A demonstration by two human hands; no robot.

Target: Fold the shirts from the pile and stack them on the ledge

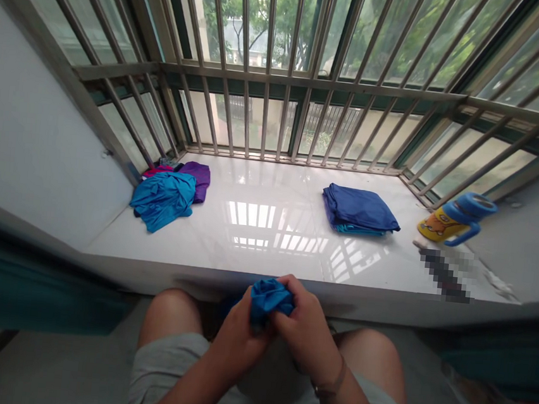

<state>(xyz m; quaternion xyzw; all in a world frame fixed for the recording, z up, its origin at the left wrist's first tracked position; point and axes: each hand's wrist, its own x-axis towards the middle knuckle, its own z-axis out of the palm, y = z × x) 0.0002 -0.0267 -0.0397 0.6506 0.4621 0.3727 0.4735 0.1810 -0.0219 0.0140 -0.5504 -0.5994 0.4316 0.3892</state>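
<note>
A bunched piece of blue fabric (270, 296) is gathered between my two hands, above my lap and just short of the sill's front edge. My left hand (241, 333) is closed round its left and lower side. From the right, my right hand (302, 326) grips the same cloth, its thumb and fingers pressed on the folds. The cloth's underside is hidden by my hands. What kind of item it is cannot be made out.
On the white sill (268, 214), a crumpled blue cloth (165, 198) overlaps a purple cloth (198, 179) at left. A folded dark-blue stack (362, 206) lies right of centre. Farther right stands a blue-and-yellow bottle (456, 217). Metal bars (286, 80) line the window behind.
</note>
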